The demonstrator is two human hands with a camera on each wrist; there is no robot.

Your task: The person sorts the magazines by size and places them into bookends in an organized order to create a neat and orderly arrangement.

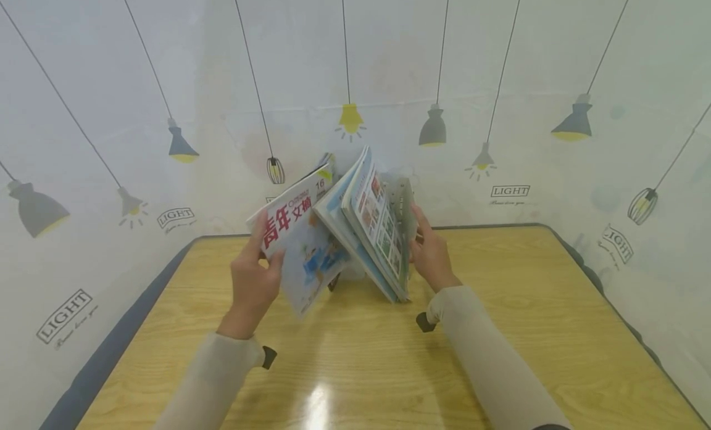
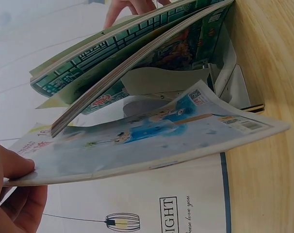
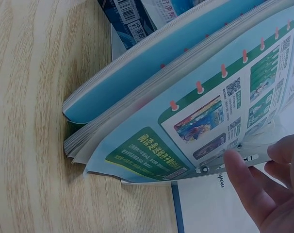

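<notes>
My left hand (image 1: 257, 279) pinches a thin magazine (image 1: 297, 242) by its edge, thumb on the white cover and fingers behind. The magazine leans to the left, with red Chinese characters and the number 16 on its front. My right hand (image 1: 434, 255) touches the grey slotted side panel (image 1: 406, 214) of a book stand, fingers fairly straight. Between the hands, several blue-backed magazines (image 3: 152, 82) lean against that panel. In the left wrist view, the stand's pale base (image 2: 236, 92) shows under the green-covered magazines (image 2: 103, 58).
The wooden table (image 1: 355, 356) reaches back to a pale wall covering (image 1: 389, 53) printed with hanging lamps. Dark edging (image 1: 128, 319) runs along the table's left side. A blue book with a barcode (image 3: 130, 22) stands behind the magazines in the right wrist view.
</notes>
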